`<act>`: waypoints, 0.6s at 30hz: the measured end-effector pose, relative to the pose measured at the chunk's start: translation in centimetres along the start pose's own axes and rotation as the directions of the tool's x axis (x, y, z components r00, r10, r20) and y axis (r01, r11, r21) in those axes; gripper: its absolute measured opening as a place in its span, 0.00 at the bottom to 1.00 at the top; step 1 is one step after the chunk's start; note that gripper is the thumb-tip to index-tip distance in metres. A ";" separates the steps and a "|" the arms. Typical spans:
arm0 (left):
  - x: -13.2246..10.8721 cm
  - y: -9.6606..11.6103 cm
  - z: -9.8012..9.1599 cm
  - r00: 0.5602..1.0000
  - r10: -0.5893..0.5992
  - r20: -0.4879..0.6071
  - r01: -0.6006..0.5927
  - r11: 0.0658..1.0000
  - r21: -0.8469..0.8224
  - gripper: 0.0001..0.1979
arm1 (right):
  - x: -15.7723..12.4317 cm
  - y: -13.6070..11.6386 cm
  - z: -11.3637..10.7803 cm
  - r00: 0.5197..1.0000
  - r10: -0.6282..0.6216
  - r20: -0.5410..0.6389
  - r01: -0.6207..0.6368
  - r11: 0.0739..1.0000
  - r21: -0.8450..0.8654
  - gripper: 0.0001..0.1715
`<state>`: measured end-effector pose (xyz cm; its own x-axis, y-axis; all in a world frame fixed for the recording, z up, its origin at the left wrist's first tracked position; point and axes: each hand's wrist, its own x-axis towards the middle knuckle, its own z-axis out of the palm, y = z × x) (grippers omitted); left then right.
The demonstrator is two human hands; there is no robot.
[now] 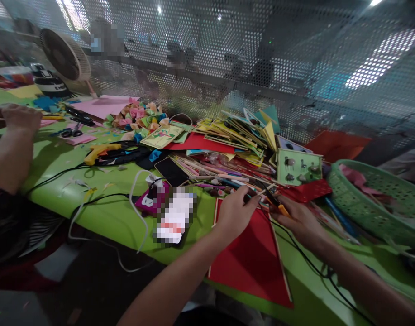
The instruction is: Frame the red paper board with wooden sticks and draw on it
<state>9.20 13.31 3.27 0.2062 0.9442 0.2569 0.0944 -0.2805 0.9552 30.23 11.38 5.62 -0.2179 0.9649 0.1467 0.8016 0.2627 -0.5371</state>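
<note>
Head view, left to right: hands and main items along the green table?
Co-worker's hand → scissors → yellow glue gun → phone with lit screen → wearer's left hand → wearer's right hand → green basket

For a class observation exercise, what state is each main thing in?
Left hand: pinching a thin stick
Right hand: gripping an orange-handled tool
Red sheet: flat, pale strips along sides
Nearer phone: screen lit
Farther phone: screen dark
Yellow glue gun: lying down
Green basket: pink paper inside
Fan: standing; spinning unclear
</note>
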 end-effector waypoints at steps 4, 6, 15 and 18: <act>-0.1 0.1 -0.1 1.000 0.021 -0.010 -0.021 1.000 0.019 0.09 | -0.1 0.0 0.0 0.998 0.037 0.046 -0.039 0.998 0.043 0.16; -0.2 0.2 -0.1 0.999 0.036 -0.009 -0.036 0.999 0.014 0.10 | -0.2 -0.1 0.0 0.995 0.080 0.057 -0.086 0.991 0.103 0.19; -0.2 0.4 -0.2 0.998 0.061 0.027 -0.061 0.998 -0.014 0.12 | -0.5 -1.0 -0.5 0.962 0.217 0.165 -0.264 0.893 0.364 0.37; -0.2 0.2 -0.1 0.997 0.062 0.044 -0.061 0.998 -0.016 0.11 | -0.6 -0.6 -0.4 0.971 0.206 0.125 -0.237 0.909 0.343 0.34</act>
<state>9.06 13.07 3.47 0.2541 0.9166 0.3087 0.0657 -0.3348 0.9400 30.13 10.63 6.16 -0.1159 0.9907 -0.0716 0.5894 0.0106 -0.8078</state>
